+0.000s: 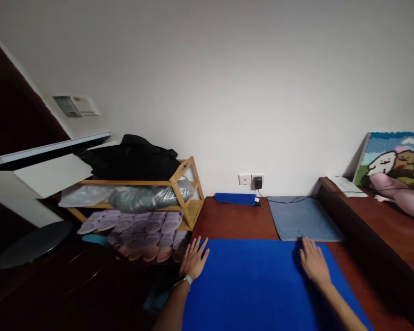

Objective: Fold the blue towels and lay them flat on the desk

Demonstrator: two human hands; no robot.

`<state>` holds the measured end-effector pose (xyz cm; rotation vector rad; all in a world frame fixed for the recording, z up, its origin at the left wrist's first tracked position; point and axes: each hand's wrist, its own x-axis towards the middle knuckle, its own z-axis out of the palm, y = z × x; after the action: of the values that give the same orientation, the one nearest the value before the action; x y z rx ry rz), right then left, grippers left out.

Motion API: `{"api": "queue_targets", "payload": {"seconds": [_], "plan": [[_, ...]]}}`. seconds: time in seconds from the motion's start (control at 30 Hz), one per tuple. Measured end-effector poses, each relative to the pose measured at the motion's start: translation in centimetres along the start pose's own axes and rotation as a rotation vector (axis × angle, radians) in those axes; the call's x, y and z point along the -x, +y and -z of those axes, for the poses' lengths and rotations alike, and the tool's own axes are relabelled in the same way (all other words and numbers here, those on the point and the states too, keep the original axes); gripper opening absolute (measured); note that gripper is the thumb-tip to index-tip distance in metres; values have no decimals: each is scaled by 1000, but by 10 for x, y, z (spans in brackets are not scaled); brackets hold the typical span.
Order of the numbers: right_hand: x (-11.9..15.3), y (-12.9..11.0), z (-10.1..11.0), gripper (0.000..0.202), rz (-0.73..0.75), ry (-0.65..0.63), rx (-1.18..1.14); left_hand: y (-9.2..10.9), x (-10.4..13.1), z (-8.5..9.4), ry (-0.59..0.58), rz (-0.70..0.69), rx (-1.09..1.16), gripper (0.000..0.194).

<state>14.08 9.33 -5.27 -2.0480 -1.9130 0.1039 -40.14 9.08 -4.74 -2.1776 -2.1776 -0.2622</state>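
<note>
A bright blue cloth (pixel 251 280) lies spread out flat on a reddish-brown wooden table (pixel 238 223). At its far left corner rests my left hand (pixel 194 258), palm down with the fingers apart and a watch or band on the wrist. My right hand (pixel 313 261) is also open, laid near the cloth's far right corner, fingertips at the edge of a grey-blue cloth (pixel 303 218). Neither hand grasps anything. Against the wall behind lies a narrow folded blue cloth (pixel 235 198).
A plug (pixel 258 182) with a black cable sits in the wall socket. To the left stands a wooden rack (pixel 179 184) with slippers (pixel 153 221), bagged items and a black bag (pixel 134 158). On the right, a raised ledge holds a pink plush toy (pixel 400 195) and a fluffy picture (pixel 396 156).
</note>
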Motion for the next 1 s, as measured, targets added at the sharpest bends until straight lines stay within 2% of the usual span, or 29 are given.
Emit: {"api": "queue_targets", "payload": {"seconds": [0.1, 0.17, 0.23, 0.27, 0.3, 0.37, 0.5, 0.57, 0.67, 0.77, 0.87, 0.93, 1.0], "plan": [[6, -106, -7, 73, 251, -118, -34, -1, 1, -1, 20, -14, 13, 57], [11, -160, -15, 71, 356, -207, -60, -2, 1, -2, 25, -26, 12, 57], [16, -182, -21, 71, 364, -262, -64, -3, 1, -4, 32, -31, 6, 57], [17, -180, -23, 71, 346, -272, -57, -3, 0, -4, 37, -29, 2, 57], [19, -169, -24, 70, 319, -273, -44, -3, 0, -5, 40, -28, -1, 57], [21, -128, -23, 70, 251, -247, -6, -3, -1, -7, 42, -27, -6, 58], [18, -15, -9, 73, 62, -199, 99, -3, -1, -7, 36, -29, -1, 58], [13, 33, 1, 76, -52, -206, 140, -2, -2, -5, 24, -24, -3, 59], [5, 79, 12, 80, -146, -209, 151, 1, -2, 1, -9, -9, -19, 58], [2, 100, 14, 84, -157, -195, 91, 5, -2, 5, -17, 2, -36, 57], [0, 106, 11, 90, -171, -177, 12, 7, -1, 7, -4, 2, -28, 56], [-2, 100, 9, 92, -227, -145, -15, 7, 0, 6, 8, -7, -4, 56], [-5, 79, 7, 90, -268, -91, -13, 5, 0, 4, 19, -18, 22, 56]]}}
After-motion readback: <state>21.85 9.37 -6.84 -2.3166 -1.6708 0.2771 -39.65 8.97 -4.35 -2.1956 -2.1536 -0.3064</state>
